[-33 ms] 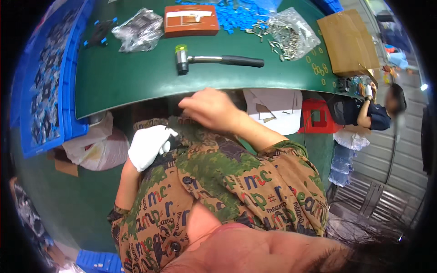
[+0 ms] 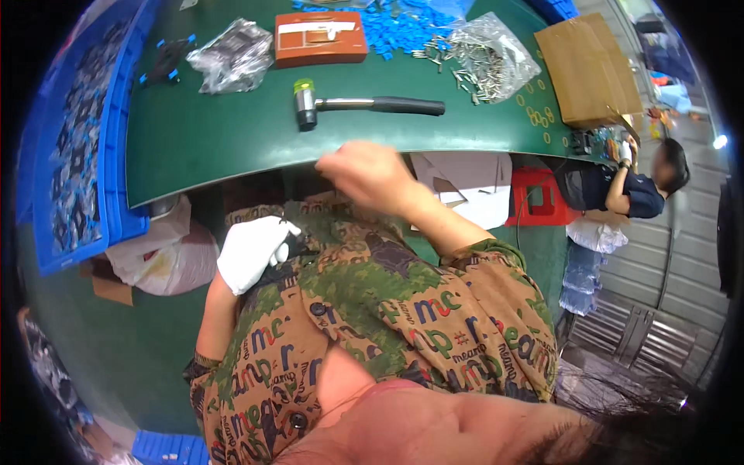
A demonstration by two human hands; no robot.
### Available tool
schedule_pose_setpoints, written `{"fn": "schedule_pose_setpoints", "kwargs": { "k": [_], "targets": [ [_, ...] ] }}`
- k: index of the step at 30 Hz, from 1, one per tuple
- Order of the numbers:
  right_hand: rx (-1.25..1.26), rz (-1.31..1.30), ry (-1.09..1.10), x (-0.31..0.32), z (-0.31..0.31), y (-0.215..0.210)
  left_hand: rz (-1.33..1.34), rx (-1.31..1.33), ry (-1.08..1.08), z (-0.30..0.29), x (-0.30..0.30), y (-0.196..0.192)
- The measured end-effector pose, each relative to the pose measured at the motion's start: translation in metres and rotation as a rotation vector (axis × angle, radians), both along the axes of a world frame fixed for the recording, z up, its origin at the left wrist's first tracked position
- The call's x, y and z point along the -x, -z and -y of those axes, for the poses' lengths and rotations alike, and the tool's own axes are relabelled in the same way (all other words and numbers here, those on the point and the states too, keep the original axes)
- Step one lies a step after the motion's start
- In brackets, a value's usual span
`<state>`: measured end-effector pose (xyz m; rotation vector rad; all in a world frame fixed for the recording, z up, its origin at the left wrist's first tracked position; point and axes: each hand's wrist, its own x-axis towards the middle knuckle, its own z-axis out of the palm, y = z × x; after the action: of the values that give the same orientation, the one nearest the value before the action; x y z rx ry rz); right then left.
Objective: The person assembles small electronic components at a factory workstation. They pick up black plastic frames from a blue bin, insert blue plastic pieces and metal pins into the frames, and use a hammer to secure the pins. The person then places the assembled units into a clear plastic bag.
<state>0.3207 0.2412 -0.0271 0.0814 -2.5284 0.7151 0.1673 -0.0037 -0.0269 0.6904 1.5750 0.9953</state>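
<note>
My left hand (image 2: 252,254), in a white glove, rests against my patterned jacket (image 2: 418,310) below the table's near edge. Its fingers are curled closed, with a small dark bit at the fingertips that I cannot make out. Bare and a little blurred, my right hand (image 2: 368,177) hangs at the table edge, to the right of the left one. Its fingers are bent together, and whatever they may hold is hidden. Beyond it on the green table (image 2: 232,139) lies a mallet (image 2: 307,105) with a black grip, touched by neither hand.
A blue crate (image 2: 116,170) of bagged dark parts stands left. Behind the mallet are a plastic-wrapped part (image 2: 231,56), an orange-red box (image 2: 320,40), blue pieces (image 2: 403,27) and a bag of metal pins (image 2: 496,62). A cardboard box (image 2: 589,70) and a co-worker (image 2: 632,186) are right.
My right hand has shifted slightly up and to the right, away from the left hand. My left hand stays where it was. The view has moved a little.
</note>
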Motion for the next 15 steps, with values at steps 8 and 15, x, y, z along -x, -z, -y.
{"fn": "schedule_pose_setpoints", "kwargs": {
  "k": [8, 15],
  "targets": [
    [-0.171, 0.206, 0.588, 0.013, -0.130, -0.038, 0.024, -0.117, 0.068, -0.006, 0.003, -0.001],
    [-0.322, 0.735, 0.676, 0.053, -0.161, -0.041, 0.007, -0.116, 0.074, -0.001, 0.003, 0.001]
  ]
}}
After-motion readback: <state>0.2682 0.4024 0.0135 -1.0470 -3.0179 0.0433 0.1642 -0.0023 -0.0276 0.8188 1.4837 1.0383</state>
